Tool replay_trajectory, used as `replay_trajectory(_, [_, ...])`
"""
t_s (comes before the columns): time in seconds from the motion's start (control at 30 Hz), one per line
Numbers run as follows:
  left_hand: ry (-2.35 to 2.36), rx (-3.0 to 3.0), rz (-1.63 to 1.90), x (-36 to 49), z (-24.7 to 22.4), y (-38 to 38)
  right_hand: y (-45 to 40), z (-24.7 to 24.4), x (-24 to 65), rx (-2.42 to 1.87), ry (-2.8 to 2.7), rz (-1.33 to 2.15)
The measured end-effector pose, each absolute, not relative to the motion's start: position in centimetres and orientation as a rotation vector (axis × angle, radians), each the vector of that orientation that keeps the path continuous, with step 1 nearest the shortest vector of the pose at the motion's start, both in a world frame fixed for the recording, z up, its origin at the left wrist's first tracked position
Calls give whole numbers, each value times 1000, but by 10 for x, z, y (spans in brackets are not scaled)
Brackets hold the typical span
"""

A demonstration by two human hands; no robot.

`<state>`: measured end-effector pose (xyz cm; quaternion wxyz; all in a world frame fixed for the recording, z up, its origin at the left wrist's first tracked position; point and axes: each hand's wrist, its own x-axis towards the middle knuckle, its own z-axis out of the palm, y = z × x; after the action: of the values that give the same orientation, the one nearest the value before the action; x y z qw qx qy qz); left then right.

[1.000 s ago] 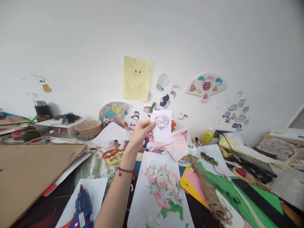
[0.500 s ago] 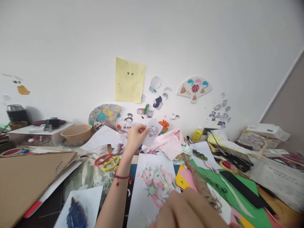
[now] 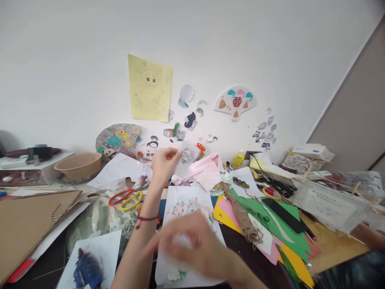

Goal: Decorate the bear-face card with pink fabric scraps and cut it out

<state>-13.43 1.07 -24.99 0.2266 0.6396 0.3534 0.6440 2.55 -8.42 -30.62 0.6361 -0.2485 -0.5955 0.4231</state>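
My left hand [image 3: 165, 165], with a dark red cord bracelet at its wrist, pinches a small white card [image 3: 187, 157] with a line drawing of a face on it. It holds the card up before the wall, above a pink dotted cloth [image 3: 207, 170]. My right hand [image 3: 191, 245] is smeared by motion over a long white sheet [image 3: 174, 194]. Its fingers are curved, and whether anything is in them I cannot make out. Pink and green paper scraps [image 3: 183, 206] lie on that sheet, partly hidden by the right hand.
Scissors [image 3: 125, 199] with red and yellow handles lie left of my forearm, near a cardboard sheet [image 3: 33, 224] and a tan bowl [image 3: 78, 165]. On the right are twine [image 3: 245, 218], coloured paper [image 3: 288, 233] and a yellow bottle [image 3: 238, 159]. Another person's hand [image 3: 368, 235] shows at the right edge.
The view has swung right and slightly down. My right hand has risen and moved left over the long white sheet. My left hand still holds the card, now tilted differently.
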Motion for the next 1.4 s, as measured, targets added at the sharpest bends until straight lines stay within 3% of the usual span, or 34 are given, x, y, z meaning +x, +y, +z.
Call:
replay_trajectory(0.1, [940, 1885, 2218, -126, -249, 9, -68, -311, 29, -567, -1303, 1026])
replay_trajectory(0.17, [845, 2120, 2317, -118, -249, 6, -56, -312, 30, -530, -1257, 1096])
replay_trajectory(0.4, [772, 2982, 1681, -94, -264, 8, -7, -310, 30, -420, -1042, 1065])
replay_trajectory(0.5, [813, 2883, 1549, -94, -271, 16, 9, -318, 34, -472, -984, 1021])
replay_trajectory(0.67, [1012, 2520, 1719, -98, -276, 28, 20, -343, 40, -595, -985, 995])
replay_trajectory(0.87, [1137, 2223, 1355, -100, -291, 46, 17, -358, 43, -735, -1087, 988])
replay_trajectory(1.13, [1041, 2228, 1252, -105, -315, 62, 18, -366, 56, -843, -1108, 911])
replay_trajectory(1.4, [1019, 2346, 1211, -100, -309, 58, 17, -370, 56, -889, -1151, 953])
